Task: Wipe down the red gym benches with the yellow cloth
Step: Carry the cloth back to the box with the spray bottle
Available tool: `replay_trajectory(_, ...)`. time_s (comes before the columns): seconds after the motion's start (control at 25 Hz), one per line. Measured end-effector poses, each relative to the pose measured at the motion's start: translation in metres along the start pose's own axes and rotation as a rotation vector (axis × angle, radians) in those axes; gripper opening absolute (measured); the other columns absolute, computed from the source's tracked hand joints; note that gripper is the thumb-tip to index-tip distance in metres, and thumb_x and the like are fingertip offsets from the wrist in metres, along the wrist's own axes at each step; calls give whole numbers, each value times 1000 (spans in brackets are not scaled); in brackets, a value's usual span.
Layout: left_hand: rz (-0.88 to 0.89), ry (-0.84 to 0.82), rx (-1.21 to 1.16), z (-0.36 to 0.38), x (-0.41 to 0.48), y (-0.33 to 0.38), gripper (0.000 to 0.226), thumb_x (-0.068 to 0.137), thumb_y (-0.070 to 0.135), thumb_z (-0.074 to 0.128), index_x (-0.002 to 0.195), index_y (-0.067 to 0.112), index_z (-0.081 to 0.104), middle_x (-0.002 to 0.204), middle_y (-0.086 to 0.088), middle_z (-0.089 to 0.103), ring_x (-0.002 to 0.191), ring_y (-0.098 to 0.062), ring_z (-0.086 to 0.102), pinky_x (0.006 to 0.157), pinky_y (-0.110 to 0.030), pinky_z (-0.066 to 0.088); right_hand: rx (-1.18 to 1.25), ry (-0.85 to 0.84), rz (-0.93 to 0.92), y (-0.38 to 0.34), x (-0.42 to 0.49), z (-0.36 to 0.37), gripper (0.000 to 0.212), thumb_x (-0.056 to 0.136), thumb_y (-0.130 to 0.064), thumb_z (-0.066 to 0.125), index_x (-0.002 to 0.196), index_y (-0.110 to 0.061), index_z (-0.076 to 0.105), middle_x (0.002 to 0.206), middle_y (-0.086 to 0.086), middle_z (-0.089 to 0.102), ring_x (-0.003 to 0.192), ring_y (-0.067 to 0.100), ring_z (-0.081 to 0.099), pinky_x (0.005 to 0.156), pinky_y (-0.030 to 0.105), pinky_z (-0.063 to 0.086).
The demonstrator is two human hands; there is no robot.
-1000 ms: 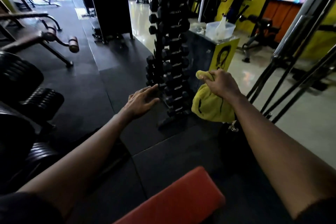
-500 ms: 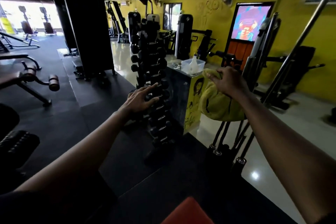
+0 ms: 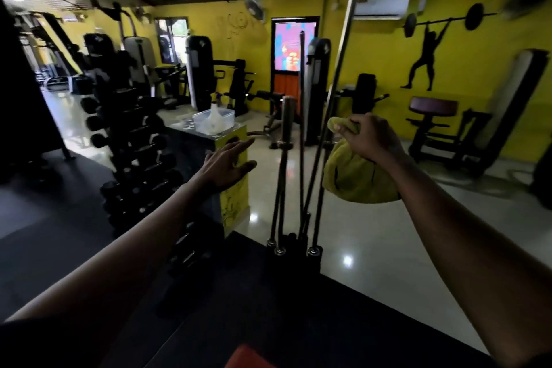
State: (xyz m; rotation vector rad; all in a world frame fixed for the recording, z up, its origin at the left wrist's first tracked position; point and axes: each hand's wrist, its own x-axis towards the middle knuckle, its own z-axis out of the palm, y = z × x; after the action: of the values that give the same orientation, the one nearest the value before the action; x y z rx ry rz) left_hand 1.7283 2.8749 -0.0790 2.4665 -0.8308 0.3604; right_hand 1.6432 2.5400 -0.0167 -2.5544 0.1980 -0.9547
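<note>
Head view: right hand [image 3: 369, 136] clenched on bunched yellow cloth [image 3: 355, 175], held in the air beside upright steel bars [image 3: 301, 140]. Left hand [image 3: 228, 163] reaches forward, fingers straight and spread, holding nothing. Corner of red bench [image 3: 249, 357] at bottom edge, dumbbell rack [image 3: 131, 140] to the left.

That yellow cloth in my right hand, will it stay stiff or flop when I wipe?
Probably floppy: the yellow cloth sags in a loose pouch below the right hand. Likely light too, since one bunched grip carries it. It should drape over a surface.
</note>
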Motion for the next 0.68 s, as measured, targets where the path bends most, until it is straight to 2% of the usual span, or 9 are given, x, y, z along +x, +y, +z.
replay_trajectory(0.12,68,-4,-48,45,48,38,69,92,68,49,154,48,27,159,5,39,148,-23,32,118,-54,26,-12,25,62,56,10,-28,67,82,-68,61,114,-10,72,111,18,68,104,38,63,82,38,49)
replay_trajectory(0.24,140,-21,-99,95,107,101,74,88,72,46,154,42,33,152,1,49,141,-23,43,114,-48,35,-126,35,96,130,25,-72,51,92,-50,66,122,-9,69,119,19,66,109,37,62,78,34,44)
replay_trajectory(0.36,200,15,-152,132,152,160,67,94,52,62,154,36,37,150,-2,50,135,-22,50,109,-36,39,-197,73,109,195,39,-104,50,92,-53,65,118,-11,70,115,18,66,105,37,63,77,36,48)
replay_trajectory(0.44,225,11,-178,154,176,188,67,94,53,61,154,38,37,147,-2,53,125,-22,58,104,-34,40,-179,81,135,230,51,-116,48,91,-52,66,114,-11,72,112,19,67,103,38,63,79,38,50)
replay_trajectory(0.52,244,-28,-190,179,204,211,72,88,70,49,154,44,32,145,-5,54,121,-26,59,108,-48,41,-193,103,159,266,65,-124,48,90,-54,66,112,-12,73,112,19,67,102,37,64,81,39,52)
replay_trajectory(0.56,252,-49,-197,190,218,221,76,85,74,44,154,45,31,146,-6,53,126,-27,57,108,-55,42,-191,111,172,284,72,-125,48,90,-54,66,113,-12,73,113,19,68,103,37,64,82,39,52)
replay_trajectory(0.68,262,-58,-219,217,267,242,73,89,68,50,155,43,30,153,-3,47,140,-25,45,110,-55,40,-171,118,205,333,97,-118,48,89,-48,70,115,-8,72,113,22,67,104,37,63,84,39,49)
